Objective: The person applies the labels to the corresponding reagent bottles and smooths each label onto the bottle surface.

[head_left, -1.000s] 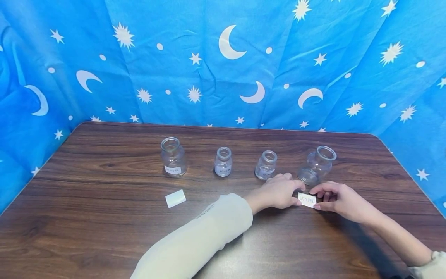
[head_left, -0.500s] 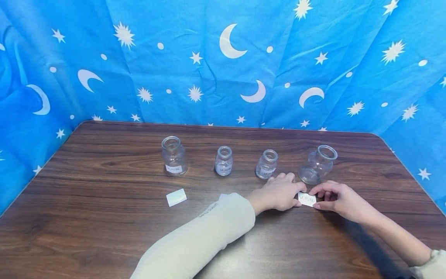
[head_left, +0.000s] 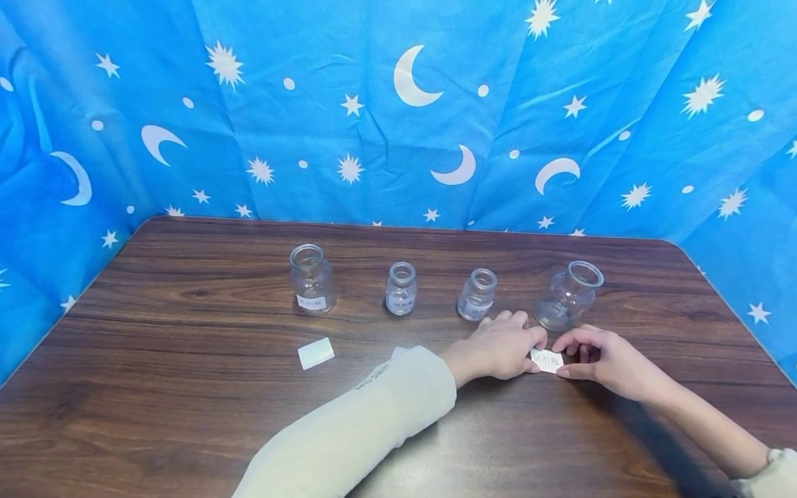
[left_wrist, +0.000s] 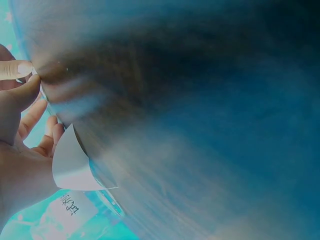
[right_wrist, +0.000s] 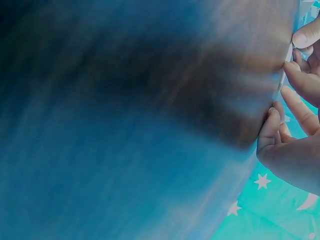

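A small white paper label [head_left: 547, 360] with handwritten characters lies on the table in front of the right-hand glass jar [head_left: 563, 297]. My left hand [head_left: 501, 344] pinches its left edge between thumb and forefinger, the other fingers spread on the table. At the right edge, the thumb and curled forefinger of my right hand [head_left: 613, 363] grip it too. Both wrist views show the fingertips [left_wrist: 25, 67] low at the table surface, the label nearly edge-on. No label shows on that right-hand jar, which is bulbous and wide-mouthed.
Three more glass jars stand in a row with labels on: a large jar [head_left: 313, 280], a small jar [head_left: 400, 289] and another small jar [head_left: 477, 295]. A blank white paper piece [head_left: 316, 353] lies at left. Another white paper [left_wrist: 75, 165] is near my left wrist.
The label has shifted slightly left and toward me, and its surface looks tilted differently. Both hands keep nearly the same place; the jars have not moved.
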`<state>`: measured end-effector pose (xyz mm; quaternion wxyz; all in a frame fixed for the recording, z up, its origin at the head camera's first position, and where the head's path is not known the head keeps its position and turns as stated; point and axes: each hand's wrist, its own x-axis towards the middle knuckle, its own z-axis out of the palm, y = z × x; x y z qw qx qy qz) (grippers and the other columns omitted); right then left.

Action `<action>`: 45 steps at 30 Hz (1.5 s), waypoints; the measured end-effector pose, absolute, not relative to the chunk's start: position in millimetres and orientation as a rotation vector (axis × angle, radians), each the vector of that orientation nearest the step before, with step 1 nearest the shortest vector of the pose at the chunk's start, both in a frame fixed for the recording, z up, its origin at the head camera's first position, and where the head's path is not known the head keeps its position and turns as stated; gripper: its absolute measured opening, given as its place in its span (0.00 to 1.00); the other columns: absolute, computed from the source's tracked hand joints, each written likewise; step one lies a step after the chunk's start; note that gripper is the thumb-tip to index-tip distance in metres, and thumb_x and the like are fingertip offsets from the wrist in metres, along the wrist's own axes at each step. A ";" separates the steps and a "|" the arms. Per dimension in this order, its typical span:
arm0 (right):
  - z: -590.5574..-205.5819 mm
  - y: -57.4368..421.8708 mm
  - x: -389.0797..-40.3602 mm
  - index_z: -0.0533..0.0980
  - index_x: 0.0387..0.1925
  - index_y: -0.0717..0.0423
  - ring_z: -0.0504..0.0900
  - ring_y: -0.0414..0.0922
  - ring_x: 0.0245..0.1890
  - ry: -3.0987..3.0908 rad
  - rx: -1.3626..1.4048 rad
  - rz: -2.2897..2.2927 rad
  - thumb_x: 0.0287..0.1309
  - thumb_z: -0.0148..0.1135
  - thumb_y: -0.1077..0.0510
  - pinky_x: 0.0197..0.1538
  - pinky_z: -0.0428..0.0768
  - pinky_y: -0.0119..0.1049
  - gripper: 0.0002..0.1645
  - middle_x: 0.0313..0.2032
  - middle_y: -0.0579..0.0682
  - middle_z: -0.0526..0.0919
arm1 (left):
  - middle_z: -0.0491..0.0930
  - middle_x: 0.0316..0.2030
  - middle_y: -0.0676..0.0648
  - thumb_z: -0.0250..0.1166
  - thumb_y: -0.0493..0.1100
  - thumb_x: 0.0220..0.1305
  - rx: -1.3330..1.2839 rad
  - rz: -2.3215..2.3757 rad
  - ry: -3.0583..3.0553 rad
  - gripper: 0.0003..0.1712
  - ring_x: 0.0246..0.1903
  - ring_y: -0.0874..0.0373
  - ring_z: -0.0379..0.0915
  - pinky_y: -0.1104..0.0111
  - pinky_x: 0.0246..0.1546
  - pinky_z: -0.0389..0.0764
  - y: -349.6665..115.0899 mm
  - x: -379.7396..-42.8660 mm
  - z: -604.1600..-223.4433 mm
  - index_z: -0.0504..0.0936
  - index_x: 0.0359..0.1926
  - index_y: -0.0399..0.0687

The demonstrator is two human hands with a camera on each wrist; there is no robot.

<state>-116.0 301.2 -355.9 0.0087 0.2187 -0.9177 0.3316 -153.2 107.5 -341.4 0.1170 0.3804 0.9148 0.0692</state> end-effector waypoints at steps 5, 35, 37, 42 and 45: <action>-355.2 299.8 -115.8 0.77 0.31 0.51 0.66 0.37 0.23 -2.883 0.670 1.017 0.37 0.73 0.64 0.25 0.65 0.30 0.16 0.25 0.43 0.70 | 0.64 0.40 0.59 0.61 0.57 0.57 1.110 0.195 2.679 0.12 0.40 0.65 0.59 0.72 0.35 0.61 108.5 -152.7 -341.8 0.72 0.42 0.67; -356.4 298.7 -112.8 0.74 0.31 0.53 0.66 0.36 0.22 -2.882 0.698 1.047 0.38 0.72 0.65 0.22 0.66 0.30 0.17 0.26 0.44 0.69 | 0.65 0.38 0.61 0.64 0.57 0.54 1.076 0.183 2.690 0.13 0.42 0.65 0.60 0.70 0.35 0.61 111.1 -148.8 -341.4 0.72 0.37 0.63; -356.8 298.9 -112.4 0.74 0.30 0.52 0.66 0.37 0.23 -2.874 0.712 1.032 0.37 0.73 0.65 0.22 0.66 0.30 0.17 0.26 0.43 0.69 | 0.65 0.39 0.60 0.64 0.58 0.54 1.080 0.181 2.689 0.14 0.42 0.65 0.60 0.70 0.35 0.61 110.7 -148.6 -341.2 0.72 0.38 0.63; -357.6 299.7 -112.0 0.73 0.30 0.50 0.66 0.37 0.24 -2.832 0.796 1.008 0.35 0.74 0.65 0.23 0.66 0.28 0.20 0.27 0.42 0.68 | 0.66 0.39 0.60 0.64 0.59 0.53 1.083 0.182 2.685 0.15 0.42 0.65 0.60 0.70 0.36 0.62 110.6 -148.5 -341.1 0.72 0.38 0.62; -357.9 299.5 -112.6 0.73 0.30 0.49 0.65 0.37 0.25 -2.809 0.854 1.004 0.35 0.73 0.66 0.23 0.66 0.28 0.20 0.27 0.42 0.67 | 0.66 0.38 0.59 0.64 0.57 0.53 1.082 0.184 2.679 0.14 0.41 0.65 0.61 0.69 0.38 0.63 111.7 -148.1 -341.2 0.72 0.36 0.61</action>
